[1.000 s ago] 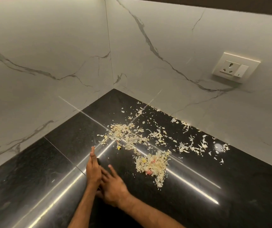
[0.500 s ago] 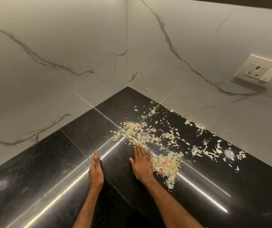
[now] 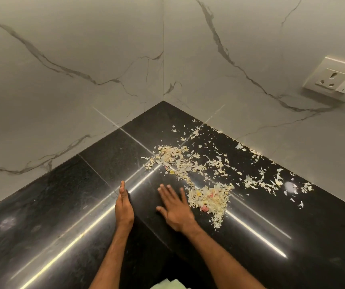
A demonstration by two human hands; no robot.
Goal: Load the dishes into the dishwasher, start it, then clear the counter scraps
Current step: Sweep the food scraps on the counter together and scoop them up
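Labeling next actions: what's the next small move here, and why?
Probably move the right hand past the scrap pile and sweep it back toward the left hand, which stands on edge as a stop; the right hand lies flat beside the pile.

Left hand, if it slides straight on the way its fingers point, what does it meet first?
Probably nothing but bare black counter until the marble wall. The left hand stands on edge and points just left of the scraps, though the nearest flakes look close.
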